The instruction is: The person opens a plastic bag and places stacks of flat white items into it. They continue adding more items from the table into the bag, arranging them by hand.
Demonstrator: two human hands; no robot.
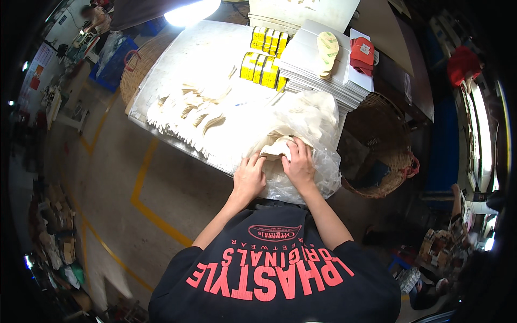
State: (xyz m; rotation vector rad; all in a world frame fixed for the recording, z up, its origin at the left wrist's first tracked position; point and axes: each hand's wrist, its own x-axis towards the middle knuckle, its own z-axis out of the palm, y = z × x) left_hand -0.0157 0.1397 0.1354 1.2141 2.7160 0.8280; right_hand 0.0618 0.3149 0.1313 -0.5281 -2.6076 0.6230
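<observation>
One bundle of cream cut pieces [276, 149] is lying amid a clear plastic bag [325, 175] on the surface [215, 43], near right. The right hand [300, 166] is grasping it; the left hand [250, 176] is curling its fingers beside it, grip unclear. Loose cream strips [186, 114] are spreading left.

Lamp [192, 12]: glowing white over the far left part of the table [207, 48].
Yellow bundles [259, 69]: two rows with dark bands, at the table's far side.
White boards [304, 46]: stacked flat, just right of the bundles.
Sole-shaped pieces [327, 51]: pale yellow-green, piled on the boards.
Red pieces [362, 54]: stacked right of the sole shapes.
Right basket [371, 189]: wicker, red-handled, standing on the floor beside the table.
Left basket [141, 67]: wicker too, by the table's left side.
Blue crate [107, 81]: farther left.
Floor lines [143, 172]: yellow, left of the table.
</observation>
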